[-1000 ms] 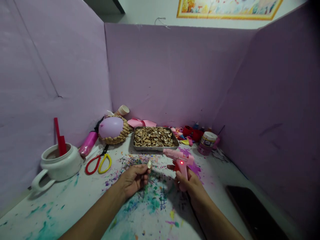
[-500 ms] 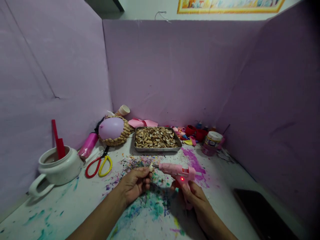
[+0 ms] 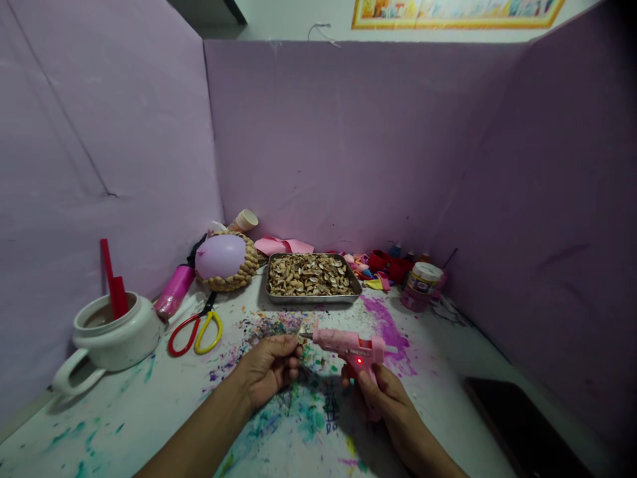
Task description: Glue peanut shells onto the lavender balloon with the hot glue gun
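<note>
My left hand (image 3: 273, 368) pinches a small pale shell piece (image 3: 300, 336) between thumb and fingers, over the paint-stained table. In my right hand (image 3: 381, 388) is a pink glue gun (image 3: 343, 340), gripped by its handle with a red light glowing on its side. The gun's nozzle points left and meets the shell piece, though whether they touch is hard to tell. Beyond both hands, a metal tray (image 3: 313, 299) holds many similar brown shell pieces (image 3: 311, 274).
Scissors (image 3: 183, 335) with red and yellow handles lie left, near a white pot (image 3: 119, 342). Behind them are a pink bottle (image 3: 175, 291) and a lilac balloon (image 3: 222, 257) ringed by braided shells. A lidded jar (image 3: 422, 285) and dark phone (image 3: 522, 425) are on the right.
The glue gun has shifted slightly left, its nozzle now closer over the shell piece. My left hand stays almost in place.
</note>
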Demonstrator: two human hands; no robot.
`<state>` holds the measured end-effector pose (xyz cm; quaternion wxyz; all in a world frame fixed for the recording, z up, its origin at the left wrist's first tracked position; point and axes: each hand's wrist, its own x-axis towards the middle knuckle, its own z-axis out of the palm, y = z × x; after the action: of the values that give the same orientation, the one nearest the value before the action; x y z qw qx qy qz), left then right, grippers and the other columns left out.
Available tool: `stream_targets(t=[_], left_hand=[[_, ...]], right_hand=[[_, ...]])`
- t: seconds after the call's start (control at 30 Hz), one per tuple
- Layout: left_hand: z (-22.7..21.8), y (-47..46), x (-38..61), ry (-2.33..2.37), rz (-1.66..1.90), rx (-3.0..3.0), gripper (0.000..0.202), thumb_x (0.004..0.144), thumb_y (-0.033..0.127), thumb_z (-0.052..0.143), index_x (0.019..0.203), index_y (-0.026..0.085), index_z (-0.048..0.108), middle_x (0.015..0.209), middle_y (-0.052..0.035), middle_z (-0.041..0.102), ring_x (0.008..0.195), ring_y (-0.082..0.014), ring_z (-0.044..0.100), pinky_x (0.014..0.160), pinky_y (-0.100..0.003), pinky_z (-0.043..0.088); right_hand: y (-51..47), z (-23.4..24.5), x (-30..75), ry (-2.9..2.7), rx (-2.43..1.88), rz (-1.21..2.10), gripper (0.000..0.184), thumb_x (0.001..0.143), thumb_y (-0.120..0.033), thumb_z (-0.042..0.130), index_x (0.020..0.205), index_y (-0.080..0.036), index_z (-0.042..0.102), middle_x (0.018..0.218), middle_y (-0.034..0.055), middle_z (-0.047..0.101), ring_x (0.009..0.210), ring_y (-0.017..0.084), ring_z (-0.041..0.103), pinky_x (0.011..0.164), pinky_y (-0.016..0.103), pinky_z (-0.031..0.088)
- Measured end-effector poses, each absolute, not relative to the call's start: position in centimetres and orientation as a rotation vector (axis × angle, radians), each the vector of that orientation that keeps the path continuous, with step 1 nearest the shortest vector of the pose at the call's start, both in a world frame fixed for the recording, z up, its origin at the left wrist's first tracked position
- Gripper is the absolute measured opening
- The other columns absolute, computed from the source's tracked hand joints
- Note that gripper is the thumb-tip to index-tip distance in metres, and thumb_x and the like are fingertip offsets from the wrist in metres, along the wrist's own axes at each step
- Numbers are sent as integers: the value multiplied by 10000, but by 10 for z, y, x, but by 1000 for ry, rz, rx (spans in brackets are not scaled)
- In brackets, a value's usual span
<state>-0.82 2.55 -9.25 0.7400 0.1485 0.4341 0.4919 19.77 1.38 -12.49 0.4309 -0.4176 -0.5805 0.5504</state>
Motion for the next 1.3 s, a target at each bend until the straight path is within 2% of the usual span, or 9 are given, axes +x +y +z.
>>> stream_targets(t=[0.47, 0.7, 1.13, 1.3], left_hand=[[-94, 26, -8, 956, 1079, 344, 140, 749, 39, 545, 620, 84, 575, 544, -14, 564, 384, -50, 469, 385, -165, 407], [-94, 26, -8, 946, 1066, 356, 113, 751, 45, 552, 652, 83, 591, 531, -6, 557, 379, -48, 462, 385, -161, 402], [-93, 26, -7, 971, 1057, 367, 140, 773, 63, 538, 640, 85, 576, 533, 1, 546, 380, -44, 463, 383, -153, 389], [-91, 25, -7, 976, 1050, 374, 129, 772, 59, 537, 651, 82, 575, 534, 1, 548, 378, -44, 465, 384, -153, 391]], right_hand=[[14, -128, 196, -1402, -989, 1404, 430, 763, -568, 534, 761, -143, 600, 488, -59, 391, 428, 72, 314, 407, 210, 218], [16, -133, 197, -1380, -990, 1380, 408, 781, -544, 531, 818, -143, 596, 489, -56, 416, 431, 75, 309, 420, 218, 225], [12, -121, 193, -1282, -1043, 1366, 447, 715, -588, 573, 750, -142, 582, 542, -42, 453, 443, 70, 301, 425, 214, 204], [11, -118, 192, -1292, -1043, 1361, 441, 723, -584, 566, 746, -145, 580, 521, -53, 420, 448, 76, 292, 437, 222, 199]])
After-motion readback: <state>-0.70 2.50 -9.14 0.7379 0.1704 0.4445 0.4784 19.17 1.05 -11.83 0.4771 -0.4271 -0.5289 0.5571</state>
